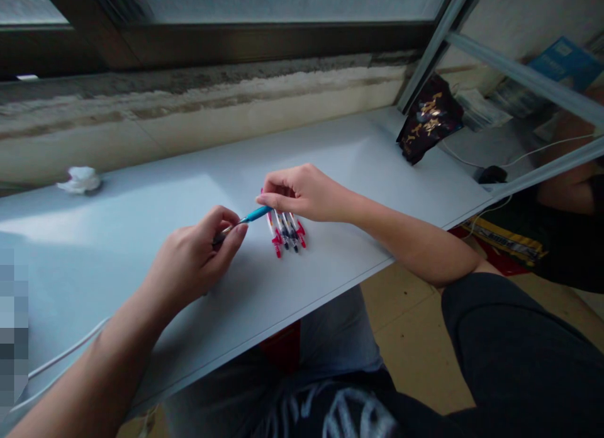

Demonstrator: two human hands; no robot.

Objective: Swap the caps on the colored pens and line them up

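Observation:
A blue pen (258, 213) is held slantwise above the table between both hands. My left hand (198, 252) pinches its darker, silvery end between thumb and fingers. The thumb and fingertips of my right hand (302, 192) close on the blue end. Just below and behind my right hand, several pens (287, 231) with red and black parts lie side by side on the tabletop, their upper ends partly covered by that hand.
The light table (141, 230) runs along a wall under a window. Crumpled white tissue (81, 180) lies at the far left. A dark bag with gold lettering (429, 118) leans by the metal frame (523, 70) at right. A white cable (70, 350) crosses the near left. Another person's arm (569, 155) shows beyond the frame.

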